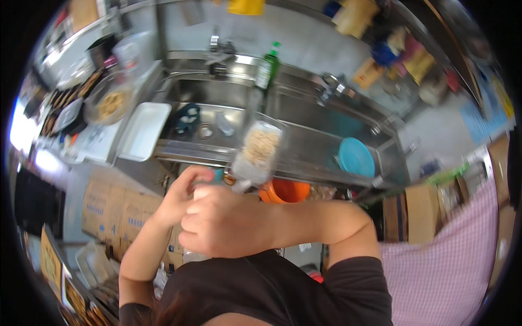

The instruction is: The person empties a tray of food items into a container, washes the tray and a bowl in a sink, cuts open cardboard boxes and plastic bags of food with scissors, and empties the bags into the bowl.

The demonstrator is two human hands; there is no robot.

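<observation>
My right hand (223, 220) is closed in a fist on the handle of a clear plastic scoop (256, 173). Pale beige small pieces (261, 145) lie in the scoop, too blurred to name. It reaches out over the front edge of the sink. Just left of that fist, my left hand (182, 193) has its fingers curled, partly covered by the right hand. A small teal thing (218, 175) shows by its fingertips; whether it is held is unclear.
A two-basin steel sink (190, 146) spans the front, with taps and a green bottle (267, 68). A turquoise basin (356, 157) sits at its right. An orange bucket (291, 191) stands below. On the left are a white tray (144, 132) and a clear bowl (110, 103) with yellowish food.
</observation>
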